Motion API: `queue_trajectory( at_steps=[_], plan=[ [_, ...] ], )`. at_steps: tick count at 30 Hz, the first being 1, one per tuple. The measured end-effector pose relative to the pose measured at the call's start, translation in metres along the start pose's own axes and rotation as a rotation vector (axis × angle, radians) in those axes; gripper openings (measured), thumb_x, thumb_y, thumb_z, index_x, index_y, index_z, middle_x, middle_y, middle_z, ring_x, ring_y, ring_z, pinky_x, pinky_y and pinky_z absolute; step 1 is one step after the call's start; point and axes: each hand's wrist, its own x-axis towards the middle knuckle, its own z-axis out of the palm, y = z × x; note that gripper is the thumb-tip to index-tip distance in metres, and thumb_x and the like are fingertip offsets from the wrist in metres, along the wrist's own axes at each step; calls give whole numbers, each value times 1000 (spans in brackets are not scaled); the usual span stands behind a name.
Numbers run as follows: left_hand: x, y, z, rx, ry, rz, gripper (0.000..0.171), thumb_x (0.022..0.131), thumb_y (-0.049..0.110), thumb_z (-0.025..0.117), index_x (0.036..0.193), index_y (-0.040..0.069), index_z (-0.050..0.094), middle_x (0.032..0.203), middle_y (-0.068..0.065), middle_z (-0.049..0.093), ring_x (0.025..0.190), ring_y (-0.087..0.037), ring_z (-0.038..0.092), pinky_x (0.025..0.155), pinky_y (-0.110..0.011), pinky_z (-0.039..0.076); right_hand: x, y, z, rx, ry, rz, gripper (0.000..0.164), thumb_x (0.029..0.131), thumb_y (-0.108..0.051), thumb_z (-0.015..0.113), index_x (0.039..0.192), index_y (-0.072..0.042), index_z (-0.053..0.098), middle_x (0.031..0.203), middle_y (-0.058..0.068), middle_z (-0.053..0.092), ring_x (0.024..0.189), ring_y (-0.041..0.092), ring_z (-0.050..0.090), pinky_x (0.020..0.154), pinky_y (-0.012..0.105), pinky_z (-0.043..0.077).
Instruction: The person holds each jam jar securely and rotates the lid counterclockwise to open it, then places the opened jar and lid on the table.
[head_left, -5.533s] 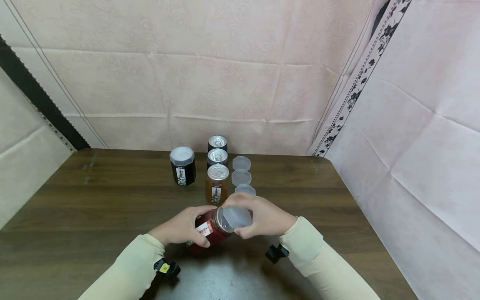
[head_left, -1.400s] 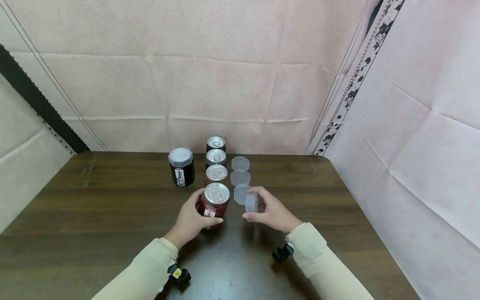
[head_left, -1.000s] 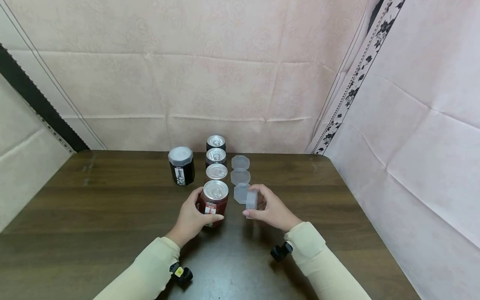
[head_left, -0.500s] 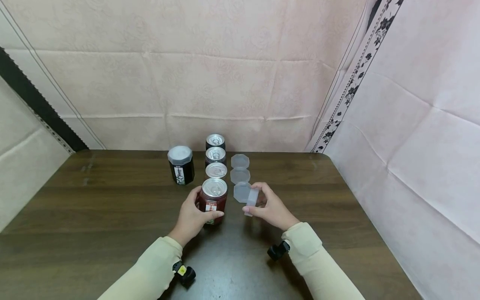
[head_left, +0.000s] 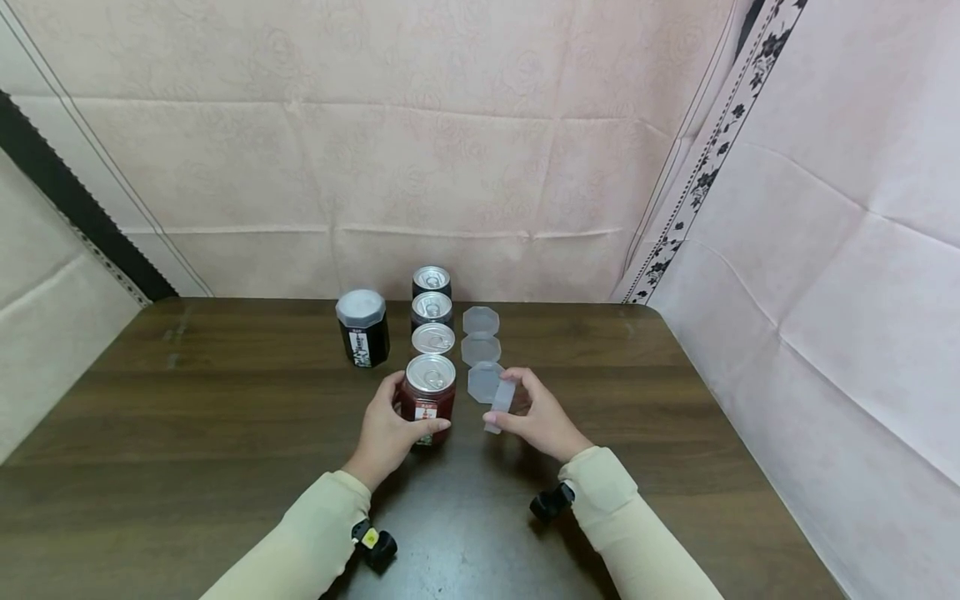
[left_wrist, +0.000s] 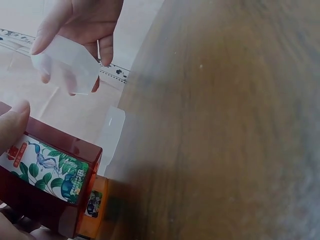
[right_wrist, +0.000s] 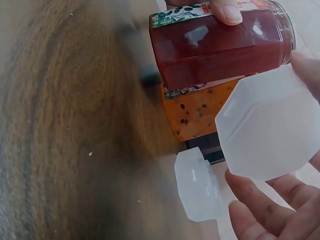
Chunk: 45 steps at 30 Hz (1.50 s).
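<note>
My left hand [head_left: 384,433] grips a jar of dark red contents [head_left: 438,404], which stands upright with a silver pull-ring top and a leafy printed label. Whether its base touches the table, I cannot tell. To the right, my right hand [head_left: 546,422] pinches a translucent octagonal plastic lid [head_left: 501,406] by its edges, tilted on its side and apart from the jar. In the right wrist view the lid's hollow side [right_wrist: 270,125] shows. Just behind the red jar stands an amber jar [right_wrist: 200,112], mostly hidden in the head view except for its silver top.
Two dark jars [head_left: 432,307] with silver pull-ring tops continue the row behind. To their right lie three translucent lids [head_left: 481,350] in a line. A black jar [head_left: 363,333] wearing its lid stands left, on the wooden table [head_left: 225,417]. Pale cloth [head_left: 450,167] hangs behind.
Earliest, the red jar was tilted with the lid against its top. Now it is upright at the row's front, the lid held away to the right. Over the last second the lid has tilted slightly.
</note>
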Motion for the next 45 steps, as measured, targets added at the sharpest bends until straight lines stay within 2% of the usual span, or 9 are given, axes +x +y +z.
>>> queue_trajectory(
  at_steps=[8,12,16,23,28,31,36,45],
  plan=[
    [1,0,1,22,-1,-19,89,70,19,87,140,2,35,136,-20,47,126,-36,47,104,-52,39,1,2,1,10,5,15,62,83,-17,77,134,-8,42,125,15,53,107,31,56,88,45,50],
    [0,0,2,33,-8,-26,89,70,19,87,139,3,35,136,-20,47,126,-36,46,104,-52,39,1,4,0,-2,10,33,60,83,-21,77,133,-10,44,125,12,54,105,28,57,89,43,49],
    [-1,0,3,39,-7,-13,87,70,20,87,137,1,36,134,-21,48,124,-36,47,102,-53,40,2,8,0,10,24,47,59,84,-22,76,131,-8,44,125,13,54,100,25,57,86,41,50],
    [-2,-1,4,29,-16,-24,85,68,18,88,135,4,37,133,-18,48,124,-33,46,103,-53,40,3,13,-1,51,29,60,58,84,-19,76,131,-8,44,126,13,54,99,25,58,86,39,50],
    [-3,-1,5,23,-10,-18,85,68,16,88,134,4,37,132,-18,48,124,-33,46,103,-52,40,3,15,0,70,33,64,56,83,-17,77,128,-7,44,125,13,52,96,25,58,80,35,51],
    [-3,0,5,16,-5,-21,85,68,16,88,134,4,36,133,-18,47,124,-33,46,102,-52,41,2,17,0,92,34,68,56,81,-14,77,126,-7,44,126,13,48,99,27,58,81,35,52],
    [-3,-2,6,7,4,-22,85,68,16,88,134,3,37,133,-19,48,124,-34,47,102,-52,41,3,19,1,157,30,84,58,80,-9,78,126,-6,41,128,13,42,113,33,55,90,38,51],
    [-3,-3,6,6,16,-18,82,67,16,88,131,3,38,131,-19,49,122,-33,47,101,-52,42,2,20,2,213,29,87,59,80,-7,77,125,-6,39,126,12,39,110,31,57,87,36,52]
  ],
)
